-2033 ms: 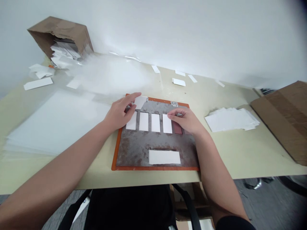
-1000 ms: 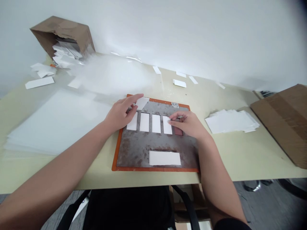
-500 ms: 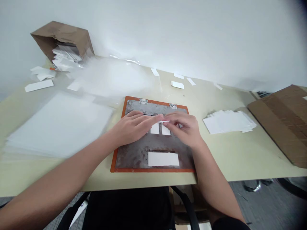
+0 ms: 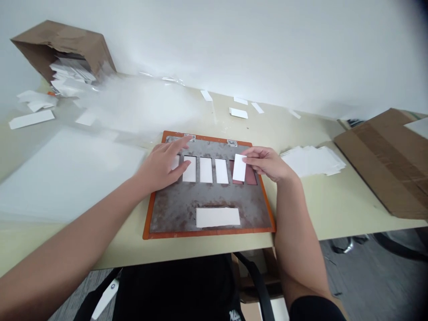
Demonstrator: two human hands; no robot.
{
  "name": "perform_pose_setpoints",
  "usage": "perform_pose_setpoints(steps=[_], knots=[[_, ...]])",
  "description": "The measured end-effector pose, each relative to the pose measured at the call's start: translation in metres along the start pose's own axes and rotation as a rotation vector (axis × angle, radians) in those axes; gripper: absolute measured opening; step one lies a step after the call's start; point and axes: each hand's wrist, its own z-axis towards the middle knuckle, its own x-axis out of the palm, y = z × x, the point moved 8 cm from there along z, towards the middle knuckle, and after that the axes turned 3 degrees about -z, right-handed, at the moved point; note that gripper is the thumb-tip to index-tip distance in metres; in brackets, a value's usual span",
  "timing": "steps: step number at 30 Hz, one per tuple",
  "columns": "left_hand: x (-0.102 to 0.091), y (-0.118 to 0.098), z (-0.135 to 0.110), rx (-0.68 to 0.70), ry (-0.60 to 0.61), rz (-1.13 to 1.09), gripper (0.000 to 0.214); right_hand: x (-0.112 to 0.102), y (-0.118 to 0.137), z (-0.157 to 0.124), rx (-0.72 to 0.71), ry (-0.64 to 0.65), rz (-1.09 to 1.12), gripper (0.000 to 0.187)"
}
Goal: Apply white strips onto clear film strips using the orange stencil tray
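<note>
A hinged metal plate (image 4: 174, 203) with a row of rectangular slots lies on an orange-edged board (image 4: 197, 235). White cards fill several slots, such as the white card in a middle slot (image 4: 206, 170); the two rightmost slots show a reddish base (image 4: 251, 175). Between thumb and fingers, my right hand (image 4: 265, 162) pinches a white card (image 4: 239, 167), tilted over the second slot from the right. My left hand (image 4: 159, 167) rests at the plate's left side, fingers spread and holding nothing, partly covering the leftmost slots. A blank white strip (image 4: 218, 217) sits near the plate's front edge.
A stack of white cards (image 4: 312, 161) lies right of the board, beside a brown cardboard box (image 4: 381, 156). Clear plastic sheets (image 4: 67, 174) spread over the left of the table. An open carton (image 4: 75, 40) with white pieces stands at the back left. Loose cards (image 4: 238, 113) lie behind.
My hands have moved apart: the left went left with its fingers spreading, uncovering filled slots. My right hand has brought a card from the row's middle toward the right-hand slots. The view shifted slightly.
</note>
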Motion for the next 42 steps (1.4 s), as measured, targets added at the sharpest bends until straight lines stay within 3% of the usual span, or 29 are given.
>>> perform_pose_setpoints(steps=[6,42], knots=[[0.001,0.010,0.001,-0.104,0.000,-0.066,0.058,0.006,-0.006,0.003,0.029,0.054,0.037,0.039],[0.002,0.009,0.001,-0.150,0.047,-0.080,0.059,0.008,-0.005,0.002,0.037,0.037,-0.032,0.037]])
